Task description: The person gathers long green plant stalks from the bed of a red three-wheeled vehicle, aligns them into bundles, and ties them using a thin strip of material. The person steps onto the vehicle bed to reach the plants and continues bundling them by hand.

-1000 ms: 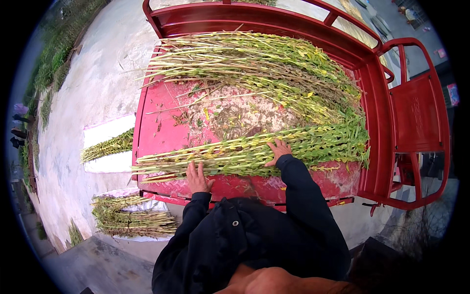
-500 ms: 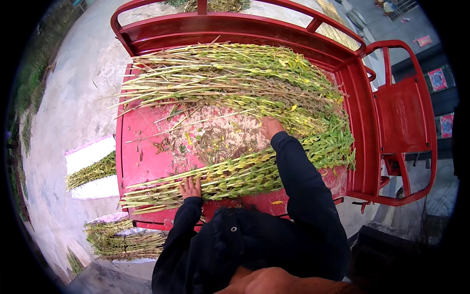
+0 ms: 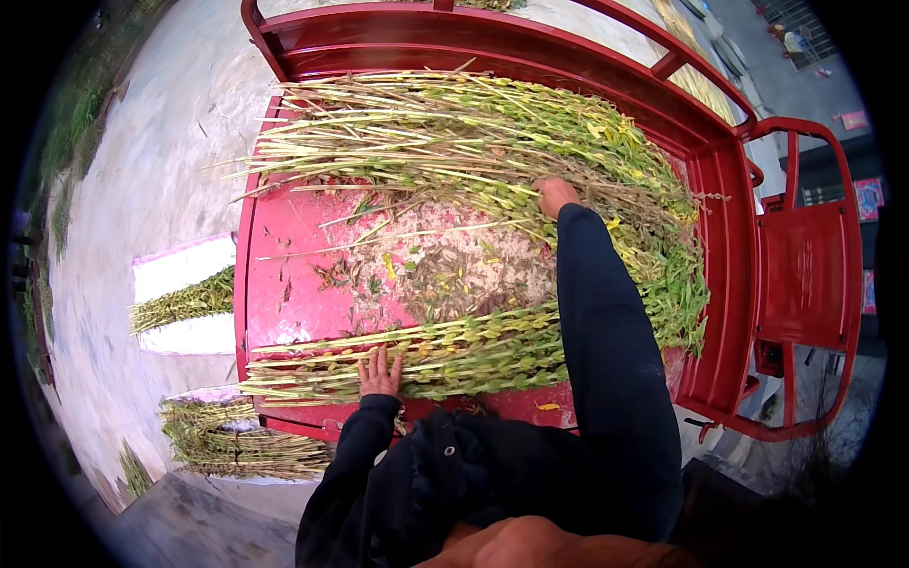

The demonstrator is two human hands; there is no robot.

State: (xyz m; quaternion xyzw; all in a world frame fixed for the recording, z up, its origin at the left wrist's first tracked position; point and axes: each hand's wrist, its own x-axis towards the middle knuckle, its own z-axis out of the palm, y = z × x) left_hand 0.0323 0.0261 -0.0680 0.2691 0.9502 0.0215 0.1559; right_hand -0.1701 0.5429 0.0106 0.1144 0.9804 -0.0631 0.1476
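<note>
Cut leafy stalks with green and yellow pods, which look like sesame, lie on a red cart bed (image 3: pixel 308 213). A thick far pile of stalks (image 3: pixel 426 133) spreads across the back. Along the front edge rests a smaller near bundle of stalks (image 3: pixel 464 352). My left hand (image 3: pixel 380 371) is flat on that near bundle, fingers spread, toward its bare-stem end. Reaching across the bed, my right hand (image 3: pixel 554 196) is at the front side of the far pile. Its fingers are curled in among the stalks, and their tips are partly hidden.
Loose leaves and chaff (image 3: pixel 464 270) litter the bed between the piles. A red side rail (image 3: pixel 492 38) bounds the far side, and a red metal frame (image 3: pixel 805 270) stands at the right. On the ground to the left, more stalks (image 3: pixel 204 298) lie on a white sheet (image 3: pixel 185 260).
My right hand has moved farther away, from the bed's middle to the far pile. The left hand stays on the near bundle, with its fingers now more spread. The whole view has shifted slightly.
</note>
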